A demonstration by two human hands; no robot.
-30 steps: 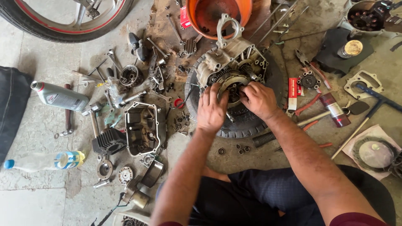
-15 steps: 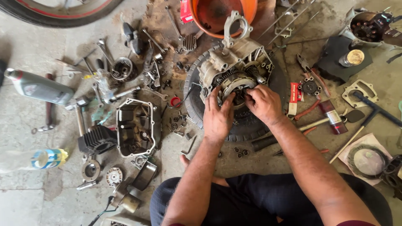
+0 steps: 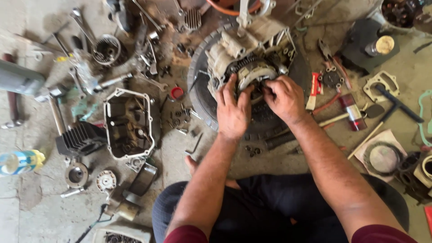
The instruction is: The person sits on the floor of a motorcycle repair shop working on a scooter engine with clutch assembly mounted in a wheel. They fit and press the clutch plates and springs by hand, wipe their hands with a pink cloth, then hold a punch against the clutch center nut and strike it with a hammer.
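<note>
On tyre, engine case (image 3: 252,49), both hands (image 3: 233,112) gripping

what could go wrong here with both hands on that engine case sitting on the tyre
The engine case rests only on a tyre, so it may rock as the left hand and right hand work the round clutch part. Fingers could get pinched. Loose bolts on the gritty floor could go missing.

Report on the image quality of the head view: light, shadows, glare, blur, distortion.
Head view: soft, even daylight, only faint shadows beside the left hand and right hand on the engine case; no strong glare; centre fairly sharp, while the grey bottle at the left edge is smeared; mild wide-angle stretching towards the corners.
</note>
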